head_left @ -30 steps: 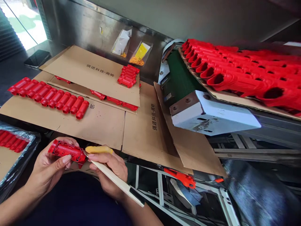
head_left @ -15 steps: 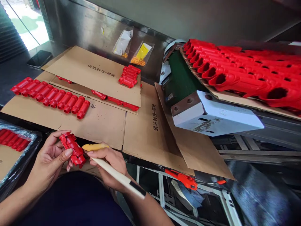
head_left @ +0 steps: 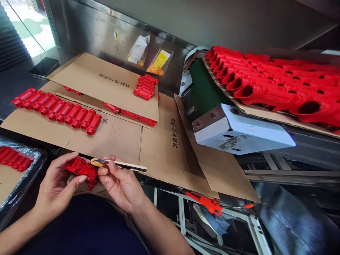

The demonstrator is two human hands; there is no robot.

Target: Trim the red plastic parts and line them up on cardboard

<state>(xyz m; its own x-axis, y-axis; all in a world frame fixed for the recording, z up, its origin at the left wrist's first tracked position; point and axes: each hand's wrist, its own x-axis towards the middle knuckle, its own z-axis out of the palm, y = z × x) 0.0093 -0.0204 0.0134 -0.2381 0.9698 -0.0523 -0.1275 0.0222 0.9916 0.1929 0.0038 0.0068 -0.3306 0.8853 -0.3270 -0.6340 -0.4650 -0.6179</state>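
Note:
My left hand (head_left: 57, 180) is closed round a red plastic tubular part (head_left: 83, 168), fingers behind it and thumb along its near side. The part is tilted, with a recessed open side facing up. In my right hand (head_left: 123, 182) is a slim craft knife (head_left: 132, 166) with a pale and dark handle, its tip pointing left at the part's right end. A yellow finger cot (head_left: 99, 162) appears to cover one right fingertip beside the blade. The right fingers touch or nearly touch the part; exact contact cannot be made out.
Similar red parts (head_left: 61, 110) lie in a row on cardboard (head_left: 119, 138), with a small cluster (head_left: 146, 86) behind. At right, many red parts (head_left: 278, 85) rest above a green conveyor (head_left: 205, 90). A plastic-lined box (head_left: 39, 156) is at left; an orange-handled tool (head_left: 204, 201) hangs below.
The red part has turned in my left hand, now showing its recessed side. My right hand has rolled over, and the knife handle has swung up from pointing down-right to nearly level.

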